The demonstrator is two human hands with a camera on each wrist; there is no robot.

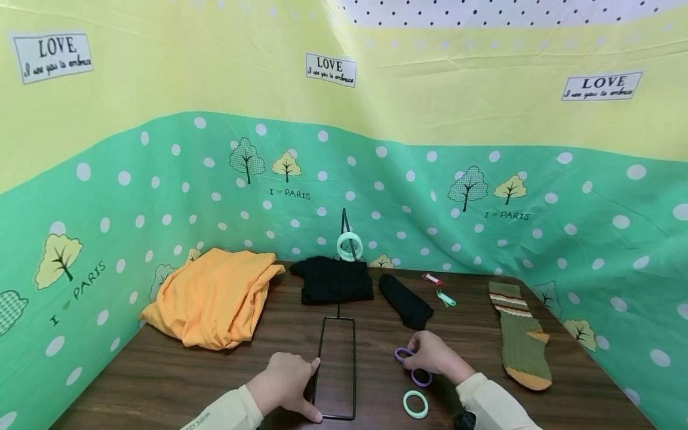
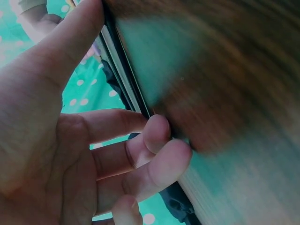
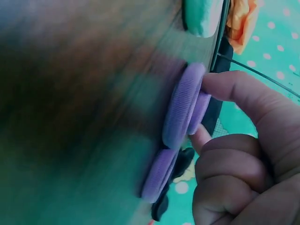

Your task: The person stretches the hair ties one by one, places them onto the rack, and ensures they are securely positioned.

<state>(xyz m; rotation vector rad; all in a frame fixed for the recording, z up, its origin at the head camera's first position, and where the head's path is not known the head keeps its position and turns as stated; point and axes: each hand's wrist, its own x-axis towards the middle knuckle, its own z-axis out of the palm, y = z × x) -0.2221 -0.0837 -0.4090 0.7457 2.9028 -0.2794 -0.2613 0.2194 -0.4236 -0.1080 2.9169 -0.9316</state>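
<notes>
A black wire stand (image 1: pixel 355 370) has its rectangular base on the wooden table. My left hand (image 1: pixel 287 382) holds this base along its left side, thumb at the near corner, other fingertips at the rod. At the stand's far end, a mint-green hair tie (image 1: pixel 350 246) hangs on the bent wire. Black cloth (image 1: pixel 337 282) covers part of the stand's middle. Right of the base, my right hand (image 1: pixel 432 353) pinches a purple hair tie (image 3: pixel 183 105) between thumb and index finger. Another purple hair tie (image 1: pixel 421 378) is just below it, and a mint-green hair tie (image 1: pixel 415 404) lies nearer me.
Crumpled orange cloth (image 1: pixel 215 298) lies at the left back. To the right are a black sock (image 1: pixel 405 301), a red-and-white clip (image 1: pixel 432 279), a green clip (image 1: pixel 445 298) and a green striped sock (image 1: pixel 518 337). A printed curtain (image 1: pixel 376 197) encloses the table (image 1: pixel 462 322).
</notes>
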